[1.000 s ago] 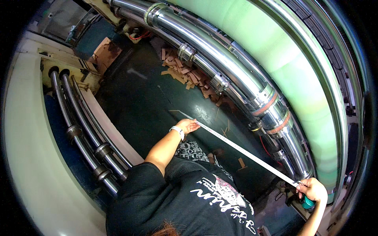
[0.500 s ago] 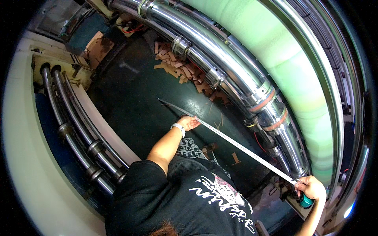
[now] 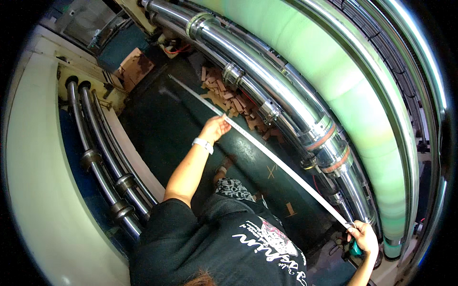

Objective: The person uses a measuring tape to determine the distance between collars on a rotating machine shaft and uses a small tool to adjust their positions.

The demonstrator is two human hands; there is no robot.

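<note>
The white tape blade [image 3: 286, 168] stretches out straight on the near side of the big steel roller [image 3: 257, 66], running roughly along its length. The left hand [image 3: 217, 128] pinches it between thumb and fingers partway along, leaving a free length beyond toward the roller's far end. The right hand [image 3: 365, 237], just beside the roller's near end, is curled around the green tape case [image 3: 354, 248], at the blade's other end.

Below the roller's near flank, a pile of cardboard scraps [image 3: 226, 97] lies close to the free length. Dark floor [image 3: 157, 124] opens from the roller across to the steel pipes [image 3: 107, 171] opposite, giving the left arm room; the right hand has little space beside the roller.

Compared with half a second ago, the left arm reaches farther out, and the free length past the left hand shows longer and straighter.
</note>
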